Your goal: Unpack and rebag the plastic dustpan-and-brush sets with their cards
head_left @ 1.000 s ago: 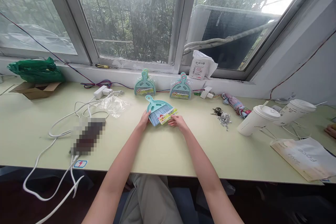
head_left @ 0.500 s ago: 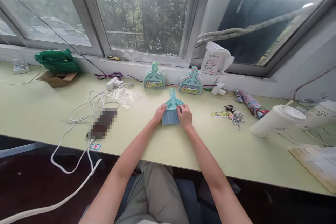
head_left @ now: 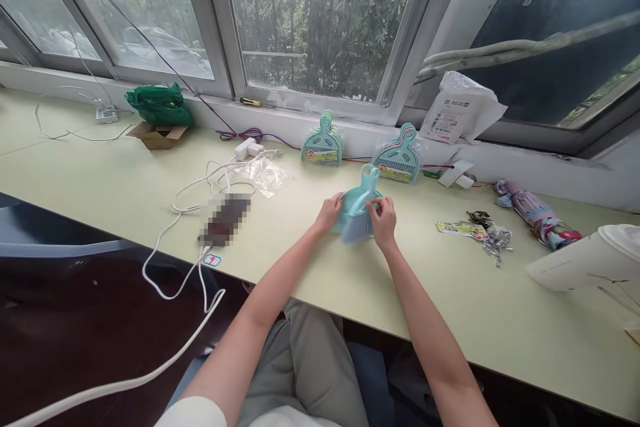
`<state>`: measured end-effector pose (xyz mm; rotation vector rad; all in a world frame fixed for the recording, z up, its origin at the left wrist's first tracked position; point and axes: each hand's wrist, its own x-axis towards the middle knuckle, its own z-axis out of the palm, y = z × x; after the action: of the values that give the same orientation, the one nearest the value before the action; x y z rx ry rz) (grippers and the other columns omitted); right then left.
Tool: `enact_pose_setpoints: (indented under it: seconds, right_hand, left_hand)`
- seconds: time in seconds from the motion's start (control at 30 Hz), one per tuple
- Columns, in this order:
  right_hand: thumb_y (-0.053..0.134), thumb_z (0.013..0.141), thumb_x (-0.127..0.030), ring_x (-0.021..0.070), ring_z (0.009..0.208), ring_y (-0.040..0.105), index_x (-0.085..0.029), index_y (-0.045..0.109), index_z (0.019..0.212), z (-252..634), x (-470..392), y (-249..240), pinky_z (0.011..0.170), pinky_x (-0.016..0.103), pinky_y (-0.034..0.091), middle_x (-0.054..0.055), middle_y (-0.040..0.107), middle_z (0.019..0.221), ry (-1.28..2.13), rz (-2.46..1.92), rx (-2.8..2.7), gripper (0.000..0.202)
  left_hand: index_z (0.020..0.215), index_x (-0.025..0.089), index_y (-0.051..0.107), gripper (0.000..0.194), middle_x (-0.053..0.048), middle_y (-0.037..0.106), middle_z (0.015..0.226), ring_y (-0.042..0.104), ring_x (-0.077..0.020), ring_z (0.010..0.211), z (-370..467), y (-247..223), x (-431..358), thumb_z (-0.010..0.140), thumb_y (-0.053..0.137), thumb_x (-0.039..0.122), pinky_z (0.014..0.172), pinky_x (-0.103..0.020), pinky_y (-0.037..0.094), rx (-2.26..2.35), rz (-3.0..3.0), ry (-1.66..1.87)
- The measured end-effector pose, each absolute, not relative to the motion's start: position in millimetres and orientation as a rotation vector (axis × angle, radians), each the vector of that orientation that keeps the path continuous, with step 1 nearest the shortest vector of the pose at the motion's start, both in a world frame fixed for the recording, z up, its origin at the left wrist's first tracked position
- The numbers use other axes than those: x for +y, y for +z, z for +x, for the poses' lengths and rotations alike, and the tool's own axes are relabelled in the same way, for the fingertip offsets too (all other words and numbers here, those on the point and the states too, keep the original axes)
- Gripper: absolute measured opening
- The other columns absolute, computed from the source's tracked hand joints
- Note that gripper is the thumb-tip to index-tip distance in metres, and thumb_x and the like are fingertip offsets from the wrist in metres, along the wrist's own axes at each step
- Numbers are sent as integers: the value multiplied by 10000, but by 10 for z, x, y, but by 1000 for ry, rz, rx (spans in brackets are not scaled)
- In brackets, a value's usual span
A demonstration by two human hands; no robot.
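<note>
My left hand (head_left: 329,211) grips the left edge of a teal dustpan (head_left: 345,205) on the pale green table. In front of the dustpan is a small brush (head_left: 357,225) with blue bristles, tilted and blurred. The fingers of my right hand (head_left: 383,219) are pinched on the brush near its right side. Behind my hands, a stack of similar dustpan sets (head_left: 323,141) with yellow labels leans by the wall, and a second stack (head_left: 399,155) leans to its right.
A blurred-out phone (head_left: 224,220) with white cables and a plastic bag (head_left: 266,175) lie on the left. To the right are a yellow label strip (head_left: 461,230), a heap of metal pieces (head_left: 496,240), a folded umbrella (head_left: 543,215) and a white cup (head_left: 590,257).
The brush has tilted and come away from its straight position against the dustpan, with my right hand on it. The camera view has turned left, so everything sits further right.
</note>
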<state>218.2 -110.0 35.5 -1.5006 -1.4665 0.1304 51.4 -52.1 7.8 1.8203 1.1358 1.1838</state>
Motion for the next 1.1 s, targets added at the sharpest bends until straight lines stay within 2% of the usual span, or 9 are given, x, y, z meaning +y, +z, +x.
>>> enact_pose_setpoints:
  seconds: [0.07,0.17,0.27,0.37,0.5,0.7,0.83,0.97,1.1]
  right_hand:
    - [389,871,-632,116,635,445,-186,563,813,2215,-1145,466,621,248,376,7,490,828,108,-1451,-1452,482]
    - [463,845,-623,129,673,473,-191,606,811,2360,-1186,597,620,251,355,13,513,811,-27,-1543,-1540,457]
    - [514,841,-561,185,813,530,-198,654,794,2577,-1160,558,639,267,350,48,564,826,-103,-1821,-1713,391]
    - [552,839,-466,242,923,552,-185,689,823,2776,-1091,372,692,307,386,100,602,941,-124,-2175,-1772,312]
    - [569,827,-418,275,950,578,-183,697,950,2918,-1025,171,744,367,424,130,613,1031,-62,-2426,-1678,294]
    - [634,742,-361,298,929,590,-158,718,891,2925,-999,146,742,384,427,156,629,987,-70,-2383,-1579,266]
    - [602,751,-404,235,856,594,-202,710,869,2690,-1004,168,702,319,410,95,650,924,-2,-2106,-1532,258]
    - [588,791,-382,198,823,579,-223,692,875,2325,-1043,144,669,281,382,51,655,861,58,-1900,-1689,208]
    - [543,836,-328,204,871,562,-196,683,880,2220,-1042,94,671,282,369,60,641,870,12,-1833,-1782,197]
  left_hand:
    - [1125,152,630,346,-87,691,1032,615,-215,920,356,61,-428,916,373,249,842,-298,439,1440,1731,1213]
    - [1107,174,625,352,-99,688,1015,616,-220,918,43,73,-312,937,338,284,809,-293,430,1760,1629,1299]
    - [952,203,666,333,-93,691,904,618,-233,862,-156,84,-290,930,360,333,751,-300,427,1926,1652,1039]
    - [973,218,661,251,-91,672,1013,595,-235,974,-142,70,-338,895,443,312,783,-293,422,1952,1756,875]
    - [1067,224,620,283,-86,640,1079,563,-220,1046,-24,58,-404,901,456,384,822,-287,417,1955,1824,911]
    - [891,216,616,249,-86,668,879,607,-236,857,-43,58,-412,872,496,433,766,-321,417,1880,1832,890]
    - [799,217,608,213,-70,660,799,603,-227,807,83,48,-485,851,516,402,758,-312,424,1729,1955,815]
    - [777,217,605,220,-55,641,824,594,-219,840,407,31,-669,827,552,424,802,-302,433,1287,2177,769]
    - [881,203,603,250,-79,604,949,552,-214,979,579,58,-767,921,388,323,882,-316,426,1105,2449,774]
